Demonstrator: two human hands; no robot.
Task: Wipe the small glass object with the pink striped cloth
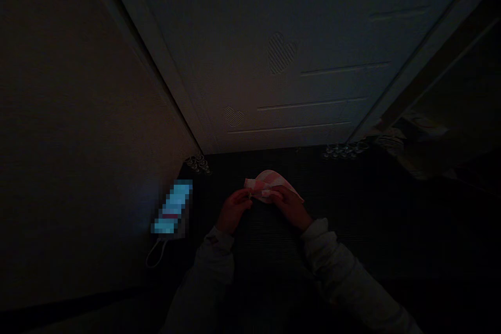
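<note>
In the dim head view, a pink-and-white striped piece of cloth (pixel 270 178) lies between my two hands on the dark surface (pixel 266 250). My right hand (pixel 291 204) is closed over its near right part, with the fingers curled on the fabric. At its left end, my left hand (pixel 235 210) has thumb and fingertips pinched together. A tiny pale bit shows at those fingertips, too small and dark to name. Part of the cloth spreads out behind my right hand, rounded at the top and pointed at the right.
A lit phone (pixel 172 207), blurred out, leans at the left with a looped cord (pixel 155 254). Shiny rings are heaped at the back left (pixel 198 164) and back right (pixel 344 151). A pale panel with hearts (pixel 281 53) stands behind. Unclear pale items (pixel 415 133) sit far right.
</note>
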